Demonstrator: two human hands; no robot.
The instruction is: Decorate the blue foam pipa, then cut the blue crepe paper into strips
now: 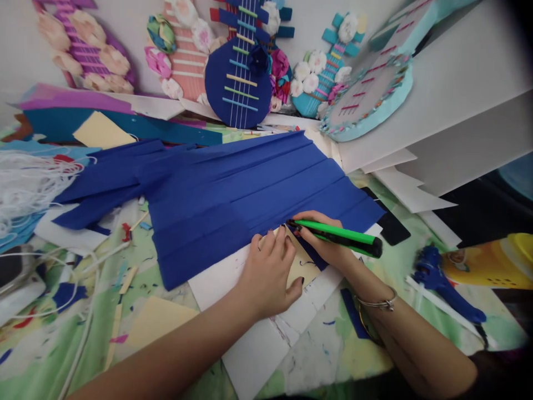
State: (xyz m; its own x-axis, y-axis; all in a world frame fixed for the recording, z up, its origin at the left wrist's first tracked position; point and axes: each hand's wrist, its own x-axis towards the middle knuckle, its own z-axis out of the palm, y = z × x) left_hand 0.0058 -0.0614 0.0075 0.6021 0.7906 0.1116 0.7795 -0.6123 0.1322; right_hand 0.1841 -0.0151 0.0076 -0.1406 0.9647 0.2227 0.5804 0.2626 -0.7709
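Observation:
My right hand [322, 239] grips a green and black utility knife [343, 233]. Its tip end meets the blue crepe paper [250, 189] along the edge of a cream card [307, 264]. Beside it, my left hand [272, 269] lies with fingers spread over the card, pressing it down; the hand hides much of the card. White paper [260, 355] with dark marks lies under the card and the near edge of the crepe paper. The wide, creased crepe sheet spreads across the table beyond both hands.
Decorated paper guitars [239, 78] stand along the back. White string [31, 178] is heaped at left, among paper scraps. At right are a blue glue gun [447, 286], a yellow container [491, 261], a black phone-like slab [387, 219] and large white boards [449, 105].

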